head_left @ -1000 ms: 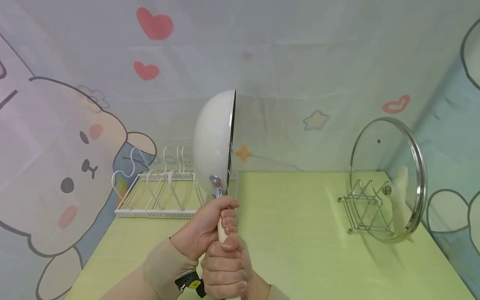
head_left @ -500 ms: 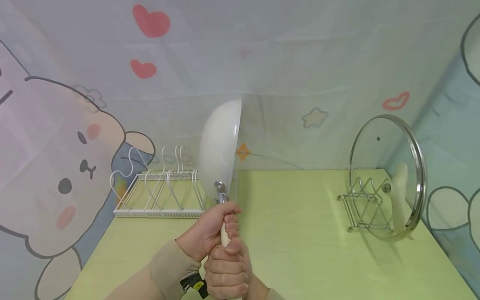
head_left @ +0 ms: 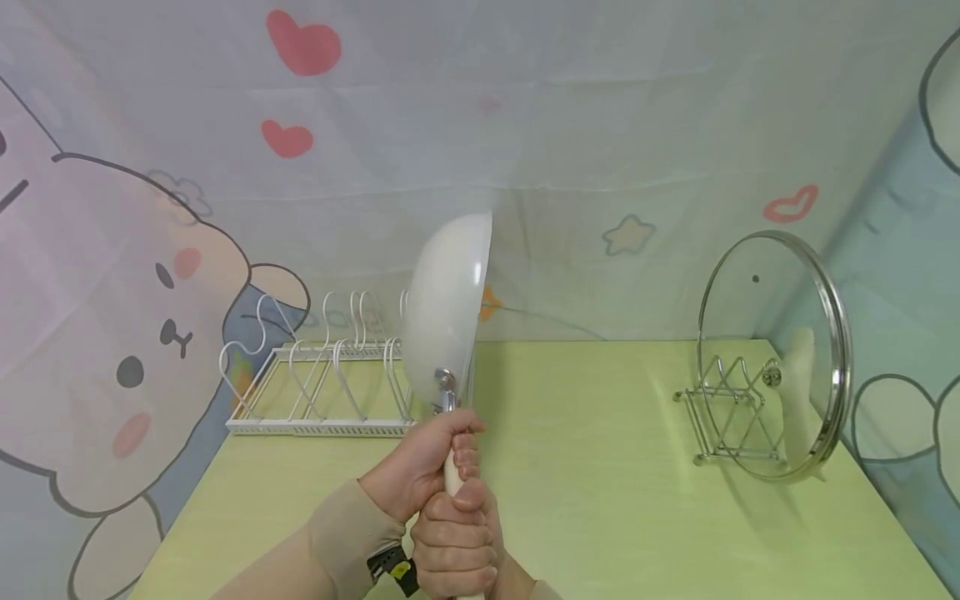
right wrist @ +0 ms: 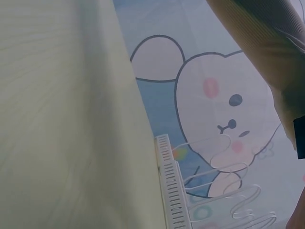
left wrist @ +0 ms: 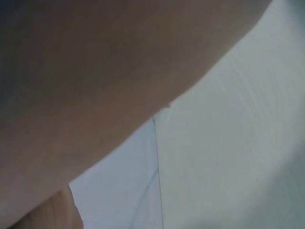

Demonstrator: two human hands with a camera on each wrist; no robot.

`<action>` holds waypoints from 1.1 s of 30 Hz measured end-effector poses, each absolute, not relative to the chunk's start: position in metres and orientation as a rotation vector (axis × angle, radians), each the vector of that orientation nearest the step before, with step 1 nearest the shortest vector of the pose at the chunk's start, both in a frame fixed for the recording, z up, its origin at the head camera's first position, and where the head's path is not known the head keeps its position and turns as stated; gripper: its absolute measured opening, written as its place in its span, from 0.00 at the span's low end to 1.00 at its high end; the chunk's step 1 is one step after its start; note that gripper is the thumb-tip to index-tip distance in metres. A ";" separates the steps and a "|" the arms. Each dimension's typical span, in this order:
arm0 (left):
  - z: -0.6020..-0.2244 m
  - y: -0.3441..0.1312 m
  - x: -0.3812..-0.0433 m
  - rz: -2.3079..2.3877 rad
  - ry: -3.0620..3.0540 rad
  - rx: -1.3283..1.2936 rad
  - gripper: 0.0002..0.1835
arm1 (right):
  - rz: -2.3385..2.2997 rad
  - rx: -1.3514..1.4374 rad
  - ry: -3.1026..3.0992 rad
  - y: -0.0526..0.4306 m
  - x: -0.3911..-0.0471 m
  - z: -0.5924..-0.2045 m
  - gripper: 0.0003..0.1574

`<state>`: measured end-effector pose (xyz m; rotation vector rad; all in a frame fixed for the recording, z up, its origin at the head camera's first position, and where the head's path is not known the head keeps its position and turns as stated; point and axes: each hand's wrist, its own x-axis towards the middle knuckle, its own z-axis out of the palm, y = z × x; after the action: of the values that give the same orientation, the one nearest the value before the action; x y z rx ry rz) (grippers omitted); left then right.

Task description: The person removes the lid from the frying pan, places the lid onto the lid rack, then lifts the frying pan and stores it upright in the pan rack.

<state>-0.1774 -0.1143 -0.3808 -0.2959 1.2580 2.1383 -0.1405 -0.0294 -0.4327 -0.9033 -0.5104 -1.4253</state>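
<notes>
A white deep frying pan (head_left: pixel 447 308) stands on edge in the head view, its rim facing right and its handle toward me. My left hand (head_left: pixel 420 462) grips the handle just below the metal joint. Lower down, my right hand (head_left: pixel 453 542) wraps round the same handle, touching the left. Behind the pan is the right end of a white wire rack (head_left: pixel 318 427); whether the pan touches it I cannot tell. The rack (right wrist: pixel 174 195) also shows in the right wrist view. Neither wrist view shows the grip on the handle.
At the right, a glass lid (head_left: pixel 750 317) with a metal rim stands upright in a small metal wire rack (head_left: pixel 697 425). A pale elongated piece (head_left: pixel 801 400) shows through the glass. The green table (head_left: pixel 600 500) ends at a cartoon-printed cloth (head_left: pixel 555 125).
Both hands and the pan have moved slightly right and down. The pan has turned so its dark inside no longer shows. Both hands keep their hold on the handle.
</notes>
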 end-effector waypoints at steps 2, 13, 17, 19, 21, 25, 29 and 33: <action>-0.383 -0.114 -0.178 2.136 1.257 -0.299 0.23 | -1.426 -0.902 -0.511 -0.030 -0.141 -0.435 0.27; -0.393 -0.115 -0.180 2.127 1.282 -0.310 0.23 | -1.450 -0.874 -0.501 -0.029 -0.143 -0.448 0.27; -0.397 -0.114 -0.181 2.124 1.308 -0.320 0.22 | -1.459 -0.856 -0.503 -0.029 -0.143 -0.452 0.27; -0.399 -0.114 -0.181 2.125 1.312 -0.325 0.21 | -1.461 -0.854 -0.502 -0.029 -0.143 -0.454 0.27; -0.400 -0.115 -0.181 2.127 1.310 -0.324 0.21 | -1.462 -0.852 -0.500 -0.030 -0.143 -0.455 0.27; -0.401 -0.116 -0.181 2.135 1.302 -0.311 0.20 | -1.471 -0.853 -0.485 -0.030 -0.142 -0.455 0.27; -0.403 -0.119 -0.180 2.148 1.290 -0.296 0.20 | -1.485 -0.841 -0.473 -0.030 -0.140 -0.454 0.28; -0.403 -0.123 -0.180 2.153 1.246 -0.293 0.21 | -1.498 -0.839 -0.446 -0.031 -0.139 -0.452 0.29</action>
<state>-0.1800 -0.1231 -0.4033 -0.2926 1.2462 2.1525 -0.1389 -0.0306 -0.4520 -0.8385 -0.4458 -1.4981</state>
